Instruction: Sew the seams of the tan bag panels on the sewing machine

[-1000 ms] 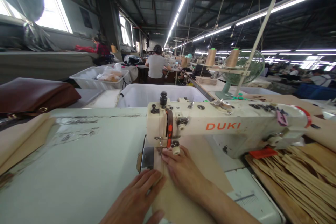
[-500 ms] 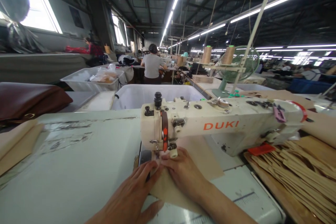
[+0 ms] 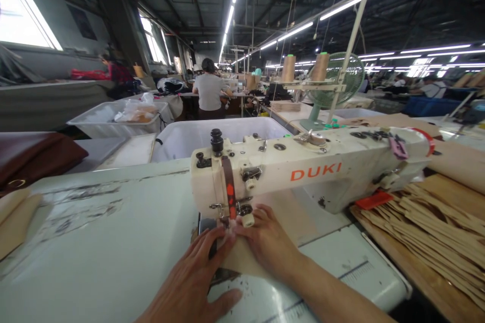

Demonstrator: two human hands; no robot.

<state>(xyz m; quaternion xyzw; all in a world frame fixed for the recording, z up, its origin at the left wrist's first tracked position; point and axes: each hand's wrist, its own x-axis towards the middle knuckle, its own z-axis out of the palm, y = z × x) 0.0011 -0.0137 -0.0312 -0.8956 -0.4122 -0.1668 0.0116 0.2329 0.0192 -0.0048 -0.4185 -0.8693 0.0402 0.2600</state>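
Note:
A cream sewing machine (image 3: pixel 265 166) with orange lettering stands on a pale green table (image 3: pixel 94 242). Beige material (image 3: pixel 246 258) lies beneath its needle area and extends behind the machine head. My left hand (image 3: pixel 197 275) rests at the left edge of the material, fingers spread, thumb apart, fingertips near the presser foot. On the material just right of the needle area lies my right hand (image 3: pixel 271 239), its fingers spread and partly behind a white knob. The fingertips of both hands nearly meet; the presser foot is largely hidden.
Beige strips (image 3: pixel 428 242) lie piled on a wooden board at the right, beside a red piece (image 3: pixel 374 200). Behind the machine stand a white bin (image 3: pixel 182 136), thread cones (image 3: pixel 288 69) and a green fan (image 3: pixel 314 116). Brown leather (image 3: pixel 38 159) lies left. A person sits ahead.
The beige material has moved away from me under the needle, with less of it showing in front. My hands stay beside the needle area. The whole view has shifted slightly.

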